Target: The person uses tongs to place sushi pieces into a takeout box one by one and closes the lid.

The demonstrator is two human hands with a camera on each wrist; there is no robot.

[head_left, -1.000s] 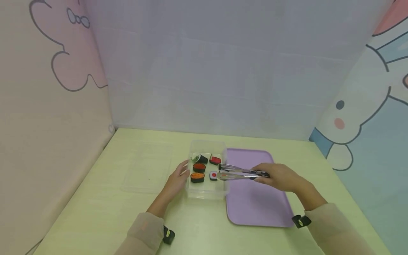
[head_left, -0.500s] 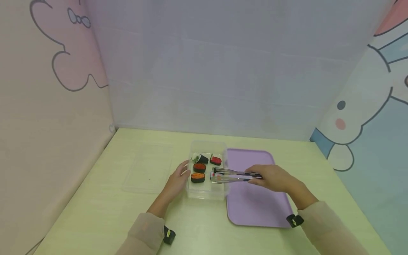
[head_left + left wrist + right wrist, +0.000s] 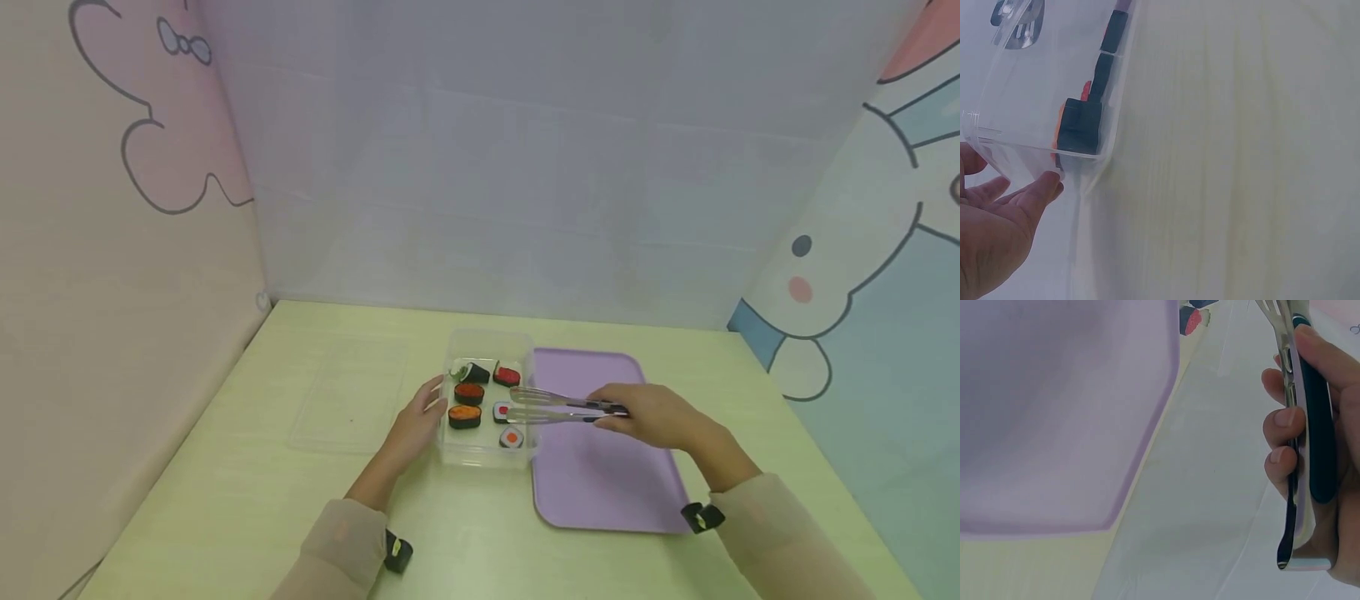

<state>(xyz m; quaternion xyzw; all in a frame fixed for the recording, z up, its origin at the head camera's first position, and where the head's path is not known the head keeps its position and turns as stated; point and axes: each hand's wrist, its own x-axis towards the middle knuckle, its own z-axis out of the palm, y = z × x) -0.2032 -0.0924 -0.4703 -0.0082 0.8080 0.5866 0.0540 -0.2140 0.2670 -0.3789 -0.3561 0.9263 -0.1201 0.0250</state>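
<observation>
My right hand (image 3: 652,417) grips metal tongs (image 3: 562,417) with dark handles, fingers wrapped round them in the right wrist view. The tongs' ends stand apart over the right side of a clear plastic container (image 3: 480,458), with nothing between them. Inside it lie several toy sushi pieces: an orange-topped one (image 3: 465,417), a red-topped one (image 3: 469,393), a dark cone-shaped roll (image 3: 476,373), another red-topped piece (image 3: 507,375), a red-centred roll (image 3: 501,412) partly behind the tongs, and an orange-centred roll (image 3: 512,437). My left hand (image 3: 412,425) rests its fingers against the container's left wall.
A purple tray (image 3: 607,492) lies directly right of the container, under the right hand and tongs. A flat clear lid (image 3: 348,400) lies on the table to the left. Patterned walls (image 3: 495,167) enclose the table's back and sides.
The tongs moved down and left over the container, released the orange-centred roll at its near right corner, then drew back slightly right with their ends apart. The left hand stayed put.
</observation>
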